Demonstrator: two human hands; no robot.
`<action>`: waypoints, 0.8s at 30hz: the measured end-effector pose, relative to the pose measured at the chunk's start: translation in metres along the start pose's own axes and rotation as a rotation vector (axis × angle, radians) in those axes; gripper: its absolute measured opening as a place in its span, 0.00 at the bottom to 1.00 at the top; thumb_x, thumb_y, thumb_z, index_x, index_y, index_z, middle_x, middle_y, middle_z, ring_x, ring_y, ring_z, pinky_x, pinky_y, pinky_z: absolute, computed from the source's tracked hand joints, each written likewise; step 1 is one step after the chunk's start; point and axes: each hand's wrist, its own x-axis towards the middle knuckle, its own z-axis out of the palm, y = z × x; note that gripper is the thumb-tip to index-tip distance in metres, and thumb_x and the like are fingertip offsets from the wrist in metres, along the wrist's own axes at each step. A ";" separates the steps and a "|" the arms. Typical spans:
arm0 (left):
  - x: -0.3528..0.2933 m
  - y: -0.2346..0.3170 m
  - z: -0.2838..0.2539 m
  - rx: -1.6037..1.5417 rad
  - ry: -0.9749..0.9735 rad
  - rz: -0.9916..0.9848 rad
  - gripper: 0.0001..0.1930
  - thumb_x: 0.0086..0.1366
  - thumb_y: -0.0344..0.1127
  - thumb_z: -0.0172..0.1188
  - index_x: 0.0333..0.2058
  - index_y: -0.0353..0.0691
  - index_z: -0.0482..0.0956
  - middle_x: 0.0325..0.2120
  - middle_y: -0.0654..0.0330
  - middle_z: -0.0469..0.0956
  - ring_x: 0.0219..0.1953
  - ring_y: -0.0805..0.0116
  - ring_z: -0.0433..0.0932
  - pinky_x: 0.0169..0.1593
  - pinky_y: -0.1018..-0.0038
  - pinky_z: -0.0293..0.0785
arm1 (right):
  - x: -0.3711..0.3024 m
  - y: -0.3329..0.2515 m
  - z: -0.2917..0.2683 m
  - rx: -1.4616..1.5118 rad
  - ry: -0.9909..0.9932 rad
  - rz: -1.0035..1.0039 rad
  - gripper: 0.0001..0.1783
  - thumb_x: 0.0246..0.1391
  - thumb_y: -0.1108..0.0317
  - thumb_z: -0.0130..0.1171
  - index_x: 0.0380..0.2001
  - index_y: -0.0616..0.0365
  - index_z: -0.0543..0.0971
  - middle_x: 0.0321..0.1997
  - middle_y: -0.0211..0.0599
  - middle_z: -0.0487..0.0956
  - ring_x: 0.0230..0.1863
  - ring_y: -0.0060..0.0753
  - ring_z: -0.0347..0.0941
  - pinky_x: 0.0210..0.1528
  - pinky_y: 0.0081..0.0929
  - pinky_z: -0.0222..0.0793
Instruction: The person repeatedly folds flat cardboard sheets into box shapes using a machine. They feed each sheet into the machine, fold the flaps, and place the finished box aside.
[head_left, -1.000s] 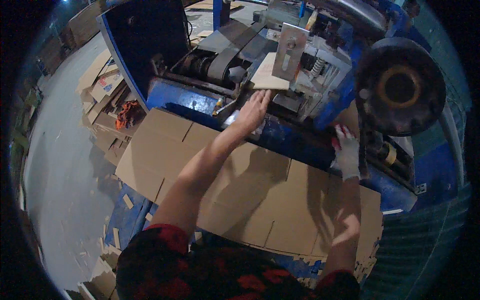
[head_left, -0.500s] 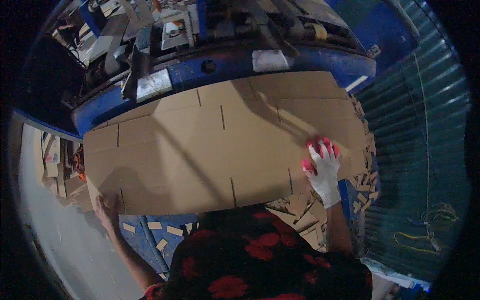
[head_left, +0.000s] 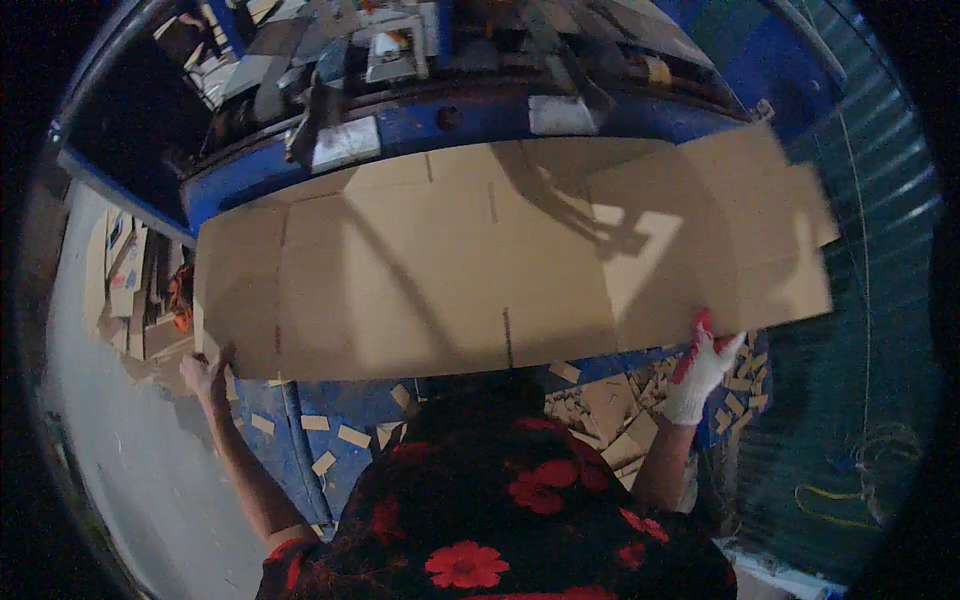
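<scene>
Cardboard [head_left: 450, 260] pinched by left hand [head_left: 206, 380], seemingly also gloved right hand [head_left: 702, 374], blue machine [head_left: 490, 117] along far edge, scraps [head_left: 352, 436] below

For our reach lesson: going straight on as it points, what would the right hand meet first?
The white-gloved right hand would likely meet the flat brown cardboard sheet directly ahead; exact contact is unclear.
</scene>
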 end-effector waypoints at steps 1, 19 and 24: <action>-0.010 0.016 -0.010 -0.095 0.036 0.063 0.28 0.47 0.47 0.73 0.39 0.34 0.71 0.37 0.51 0.73 0.43 0.58 0.75 0.46 0.64 0.72 | -0.006 -0.010 0.007 -0.047 -0.125 0.017 0.29 0.54 0.76 0.56 0.60 0.57 0.63 0.56 0.37 0.70 0.52 0.32 0.71 0.50 0.30 0.71; -0.071 0.222 0.039 -0.474 0.000 0.855 0.36 0.45 0.17 0.58 0.58 0.41 0.68 0.55 0.48 0.70 0.59 0.49 0.68 0.59 0.62 0.68 | 0.004 -0.019 0.145 -0.941 -1.207 -1.243 0.29 0.44 0.70 0.54 0.55 0.45 0.72 0.59 0.42 0.69 0.58 0.52 0.65 0.56 0.51 0.61; -0.019 0.271 0.076 -0.465 0.003 0.874 0.36 0.47 0.19 0.59 0.59 0.40 0.67 0.58 0.52 0.67 0.62 0.49 0.64 0.61 0.62 0.64 | 0.053 0.026 0.200 -0.879 -0.931 -1.413 0.28 0.46 0.70 0.53 0.54 0.41 0.73 0.57 0.37 0.70 0.57 0.46 0.67 0.56 0.45 0.64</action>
